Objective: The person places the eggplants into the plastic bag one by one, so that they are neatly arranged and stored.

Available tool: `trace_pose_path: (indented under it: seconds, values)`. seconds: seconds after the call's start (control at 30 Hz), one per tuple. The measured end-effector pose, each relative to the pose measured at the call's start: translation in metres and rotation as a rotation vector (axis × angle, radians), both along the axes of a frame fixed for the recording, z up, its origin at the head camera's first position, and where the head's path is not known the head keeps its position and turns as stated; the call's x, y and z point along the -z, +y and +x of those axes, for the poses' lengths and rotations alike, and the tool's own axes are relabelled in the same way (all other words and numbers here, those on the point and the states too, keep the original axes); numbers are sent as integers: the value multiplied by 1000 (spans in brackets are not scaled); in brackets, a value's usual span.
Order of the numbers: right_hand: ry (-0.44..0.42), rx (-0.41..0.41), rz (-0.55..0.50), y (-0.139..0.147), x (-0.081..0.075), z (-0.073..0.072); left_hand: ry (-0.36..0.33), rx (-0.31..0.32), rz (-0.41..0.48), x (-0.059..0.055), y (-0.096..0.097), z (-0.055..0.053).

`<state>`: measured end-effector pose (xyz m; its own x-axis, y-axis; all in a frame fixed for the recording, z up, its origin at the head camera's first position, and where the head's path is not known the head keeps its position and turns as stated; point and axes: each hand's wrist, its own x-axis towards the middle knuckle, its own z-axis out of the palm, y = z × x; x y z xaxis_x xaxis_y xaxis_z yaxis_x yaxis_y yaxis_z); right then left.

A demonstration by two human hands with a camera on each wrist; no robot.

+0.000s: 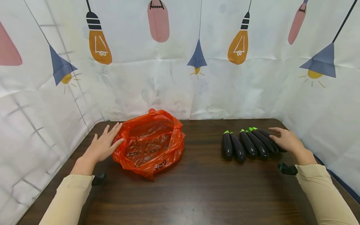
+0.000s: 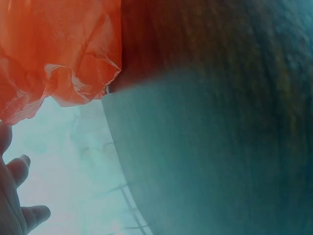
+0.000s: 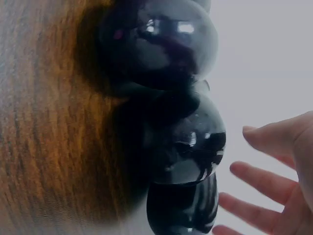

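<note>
A red plastic bag [image 1: 168, 153] stands on the dark table with its wide mouth facing up and forward. My left hand [image 1: 102, 144] is at the bag's left side, fingers spread and straight, fingertips right at its rim. In the left wrist view the bag [image 2: 63, 44] fills the upper left, with fingers [image 2: 18, 169] below it. Several dark eggplants [image 1: 247, 143] with green stem ends lie side by side at the right. Above the rightmost ones hovers my right hand [image 1: 289, 142], fingers loosely extended. The right wrist view shows it [image 3: 279, 181] beside the rounded eggplant ends [image 3: 161, 44], holding nothing.
The brown wooden table [image 1: 202, 193] runs up to a white printed curtain [image 1: 174, 84] at the back and both sides. Dark straps [image 1: 287, 169] sit at both wrists. Table surface lies between the bag and the eggplants.
</note>
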<state>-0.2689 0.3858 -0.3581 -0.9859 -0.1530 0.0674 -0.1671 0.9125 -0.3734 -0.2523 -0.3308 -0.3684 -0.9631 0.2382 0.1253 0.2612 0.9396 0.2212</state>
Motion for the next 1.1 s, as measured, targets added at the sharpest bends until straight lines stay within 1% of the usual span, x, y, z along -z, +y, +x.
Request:
trace_pose_path:
  seconds: [0.13, 0.23, 0.53, 0.77, 1.1]
  values:
    - [-33, 32, 22, 3, 2, 0, 6, 5, 6, 3, 0, 0]
    - [-47, 42, 26, 3, 4, 0, 9, 8, 9, 4, -1, 1]
    - [-52, 15, 22, 5, 8, -3, 19, 5, 9, 6, -2, 3]
    - [-61, 18, 30, 5, 11, -3, 15, 4, 4, 11, -5, 3]
    - [-73, 31, 40, 8, 12, -5, 26, 7, -1, 10, -6, 3]
